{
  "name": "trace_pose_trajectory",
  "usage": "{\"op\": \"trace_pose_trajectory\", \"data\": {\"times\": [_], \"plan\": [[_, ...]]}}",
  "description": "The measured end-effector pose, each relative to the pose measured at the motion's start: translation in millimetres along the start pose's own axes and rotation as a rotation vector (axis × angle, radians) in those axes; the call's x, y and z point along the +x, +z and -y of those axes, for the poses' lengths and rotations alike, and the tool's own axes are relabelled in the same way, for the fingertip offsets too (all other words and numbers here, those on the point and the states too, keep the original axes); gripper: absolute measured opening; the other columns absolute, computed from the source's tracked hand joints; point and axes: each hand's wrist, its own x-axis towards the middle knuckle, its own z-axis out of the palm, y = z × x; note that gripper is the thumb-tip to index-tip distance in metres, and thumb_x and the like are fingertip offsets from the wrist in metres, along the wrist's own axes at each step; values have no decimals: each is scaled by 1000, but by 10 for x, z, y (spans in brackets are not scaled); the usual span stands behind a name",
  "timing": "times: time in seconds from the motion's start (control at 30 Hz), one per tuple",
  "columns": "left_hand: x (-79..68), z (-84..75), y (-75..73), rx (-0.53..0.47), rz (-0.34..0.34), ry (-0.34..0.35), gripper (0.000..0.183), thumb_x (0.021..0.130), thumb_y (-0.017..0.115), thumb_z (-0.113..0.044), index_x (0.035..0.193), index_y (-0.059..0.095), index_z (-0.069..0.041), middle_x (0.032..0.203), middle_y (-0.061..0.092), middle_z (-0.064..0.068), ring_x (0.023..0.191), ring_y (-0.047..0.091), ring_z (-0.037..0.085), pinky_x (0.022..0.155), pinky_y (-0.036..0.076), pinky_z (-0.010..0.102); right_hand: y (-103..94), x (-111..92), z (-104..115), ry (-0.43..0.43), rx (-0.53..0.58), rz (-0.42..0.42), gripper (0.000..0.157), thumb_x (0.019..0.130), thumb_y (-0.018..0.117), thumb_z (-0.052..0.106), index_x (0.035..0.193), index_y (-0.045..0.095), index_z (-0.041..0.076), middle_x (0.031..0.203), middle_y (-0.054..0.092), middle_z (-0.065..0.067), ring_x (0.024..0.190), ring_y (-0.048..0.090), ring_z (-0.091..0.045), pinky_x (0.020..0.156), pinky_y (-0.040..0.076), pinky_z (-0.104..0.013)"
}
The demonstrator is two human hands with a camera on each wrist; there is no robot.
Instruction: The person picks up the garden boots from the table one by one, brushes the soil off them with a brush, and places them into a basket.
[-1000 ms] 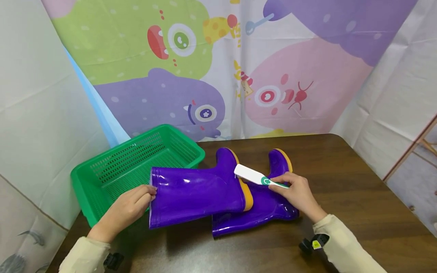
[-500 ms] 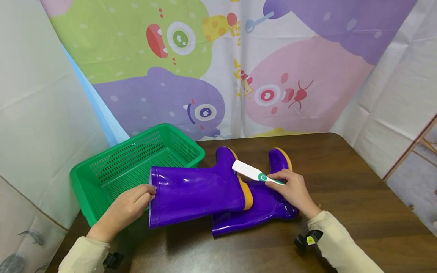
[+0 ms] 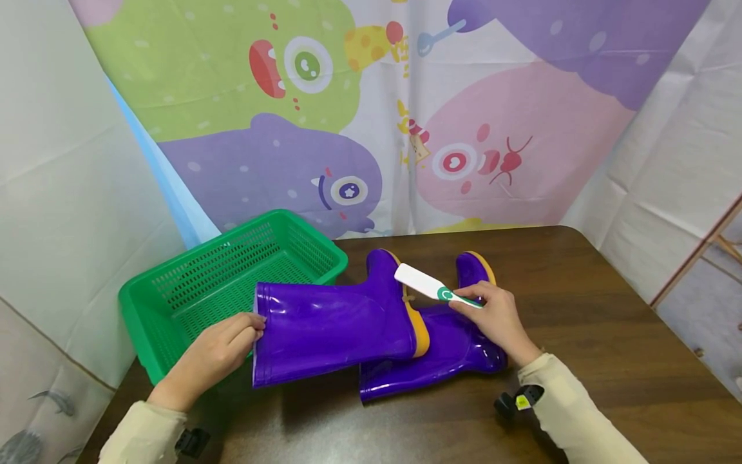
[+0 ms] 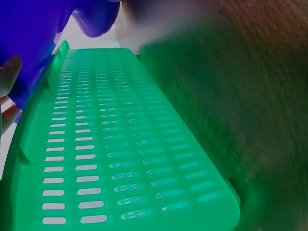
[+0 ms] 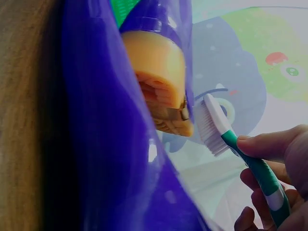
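A purple rubber boot (image 3: 330,325) with a yellow sole (image 3: 418,332) lies on its side, its shaft reaching over the front of the green basket. My left hand (image 3: 217,351) pinches the rim of its shaft. In my right hand (image 3: 495,319) I grip a scrubbing brush (image 3: 420,281) with a white head and green handle. The right wrist view shows its white bristles (image 5: 210,134) facing the boot's sole (image 5: 156,62); whether they touch cannot be told. A second purple boot (image 3: 429,364) lies beneath and to the right, partly covered by the first and by my right hand.
A green slotted basket (image 3: 142,303) stands at the left of the brown wooden table (image 3: 580,309), beside my left forearm. Behind the table hangs a printed cartoon curtain (image 3: 324,161). White sheeting (image 3: 666,167) closes off both sides.
My right hand has moved a little up and left, taking the brush farther along the sole toward the boot's toe. The left hand and both boots stay where they were.
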Motion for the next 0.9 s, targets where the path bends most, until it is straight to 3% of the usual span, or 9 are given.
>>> {"op": "trace_pose_trajectory", "data": {"times": [0.2,0.53,0.9], "plan": [[-6,7,-1,-4,2,1,34,107,39,-7,79,57,2,90,64,12,84,67,25,70,57,32,-52,35,44,-9,11,-21,18,75,86,5,92,79,3,80,70,-3,65,51,-9,57,39,-21],[-8,9,-3,-4,-1,-1,34,107,39,-7,79,56,2,90,64,12,84,67,25,70,57,32,-175,17,142,48,54,-43,17,78,85,8,93,79,4,86,72,-6,70,53,-9,58,39,-19],[-1,11,0,-3,-6,1,34,107,40,-7,77,55,2,89,64,12,83,67,25,69,57,32,-289,-60,130,-5,112,-41,18,76,85,1,93,79,4,80,69,-4,65,50,-9,54,39,-19]]}}
